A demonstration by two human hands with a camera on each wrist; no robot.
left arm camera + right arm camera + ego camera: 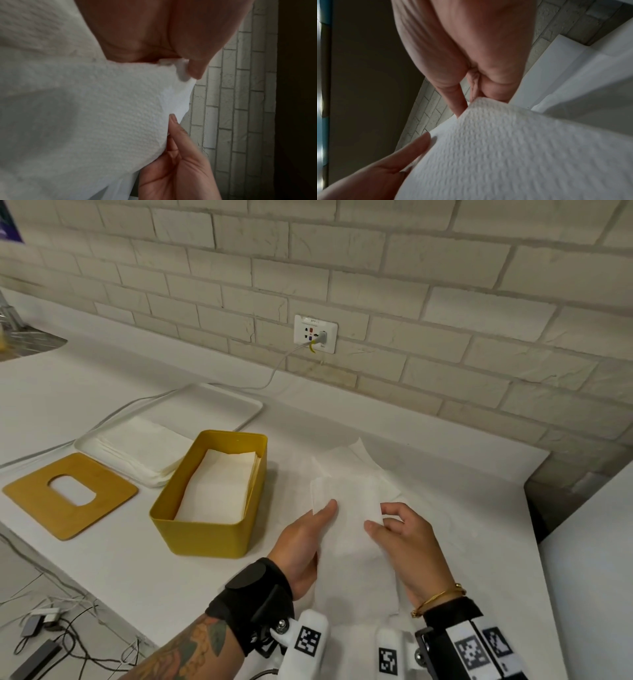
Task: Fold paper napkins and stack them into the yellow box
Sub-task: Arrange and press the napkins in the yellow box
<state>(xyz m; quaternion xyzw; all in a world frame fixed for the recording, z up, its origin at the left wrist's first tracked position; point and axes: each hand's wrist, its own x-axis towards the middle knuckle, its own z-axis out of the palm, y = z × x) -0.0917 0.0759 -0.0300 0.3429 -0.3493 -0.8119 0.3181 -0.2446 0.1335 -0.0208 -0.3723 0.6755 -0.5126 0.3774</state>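
A white embossed paper napkin (346, 508) is held up over the counter by both hands, while its far part (356, 460) lies crumpled on the white counter. My left hand (323, 513) pinches its left edge, thumb on top. My right hand (380, 518) pinches the right edge between thumb and forefinger. The left wrist view shows the napkin (94, 115) under my left thumb (197, 71). In the right wrist view the napkin (505, 148) is caught at my right fingertips (488, 93). The yellow box (205, 535) stands open to the left, with folded napkins (219, 487) inside.
A wooden lid (37, 498) with an oval hole lies left of the box. Behind it a white tray (219, 402) carries a stack of unfolded napkins (144, 450). A cable runs from a wall socket (315, 333). The counter ends at the right (534, 508).
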